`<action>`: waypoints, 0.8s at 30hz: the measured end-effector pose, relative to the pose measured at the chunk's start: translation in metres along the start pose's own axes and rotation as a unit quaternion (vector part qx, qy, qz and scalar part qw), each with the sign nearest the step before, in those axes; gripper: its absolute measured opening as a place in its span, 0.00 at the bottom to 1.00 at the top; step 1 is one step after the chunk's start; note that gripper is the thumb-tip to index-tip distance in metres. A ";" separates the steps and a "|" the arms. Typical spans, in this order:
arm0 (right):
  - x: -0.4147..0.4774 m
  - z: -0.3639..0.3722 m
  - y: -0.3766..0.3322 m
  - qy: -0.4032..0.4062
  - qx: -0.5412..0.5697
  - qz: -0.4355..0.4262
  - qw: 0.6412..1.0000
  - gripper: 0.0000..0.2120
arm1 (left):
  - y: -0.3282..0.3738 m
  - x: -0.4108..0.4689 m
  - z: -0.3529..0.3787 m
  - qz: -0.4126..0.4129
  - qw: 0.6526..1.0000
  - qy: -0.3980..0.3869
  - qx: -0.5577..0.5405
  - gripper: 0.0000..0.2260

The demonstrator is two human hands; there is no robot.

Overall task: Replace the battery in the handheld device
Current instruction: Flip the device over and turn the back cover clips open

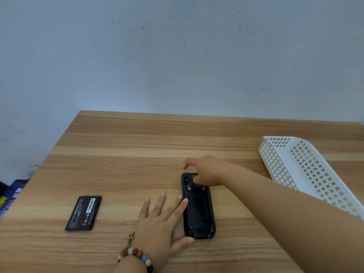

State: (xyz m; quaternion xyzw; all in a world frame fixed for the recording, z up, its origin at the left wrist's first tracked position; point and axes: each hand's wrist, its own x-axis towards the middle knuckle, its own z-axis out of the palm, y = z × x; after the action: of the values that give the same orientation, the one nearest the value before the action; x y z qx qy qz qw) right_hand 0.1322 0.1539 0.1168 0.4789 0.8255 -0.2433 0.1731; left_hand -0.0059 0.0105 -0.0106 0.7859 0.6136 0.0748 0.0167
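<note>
A black handheld device [198,209] lies face down on the wooden table [137,146], its back cover on and two small screws showing near its far end. My left hand [161,219] rests flat on the table with fingers spread, its fingertips and thumb against the device's left side. My right hand [206,171] reaches over the device's far end, fingers curled down onto the top corner; what the fingertips touch is hidden. A flat black battery [83,213] with a white label lies by itself on the table to the left.
A white perforated plastic basket [307,170] sits at the right of the table, tilted toward me. A blue object [11,196] shows past the table's left edge. A pale wall stands behind the table's far edge.
</note>
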 end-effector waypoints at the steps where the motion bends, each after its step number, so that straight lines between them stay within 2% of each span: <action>1: -0.004 -0.002 0.007 -0.010 0.021 -0.016 1.000 0.22 | 0.000 0.000 0.001 0.000 1.000 -0.001 0.000 0.35; 7: -0.007 0.010 0.027 -0.054 -0.049 -0.077 0.994 0.26 | -0.001 0.001 0.003 -0.001 1.000 -0.024 0.017 0.35; 11: -0.002 0.014 0.029 -0.039 -0.126 -0.103 0.986 0.28 | -0.001 0.001 0.003 -0.001 1.000 -0.018 0.019 0.35; 18: -0.003 0.015 0.033 -0.015 -0.159 -0.124 0.979 0.34 | -0.001 0.000 0.003 0.003 1.000 -0.011 0.025 0.35; 24: -0.005 0.015 0.031 -0.007 -0.197 -0.143 0.970 0.30 | 0.000 0.001 0.002 0.002 0.999 -0.019 0.033 0.34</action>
State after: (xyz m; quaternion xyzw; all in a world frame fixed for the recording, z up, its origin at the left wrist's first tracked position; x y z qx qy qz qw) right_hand 0.1622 0.1546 0.1002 0.3112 0.9158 -0.1014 0.2328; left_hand -0.0054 0.0121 -0.0125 0.7886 0.6137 0.0400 0.0025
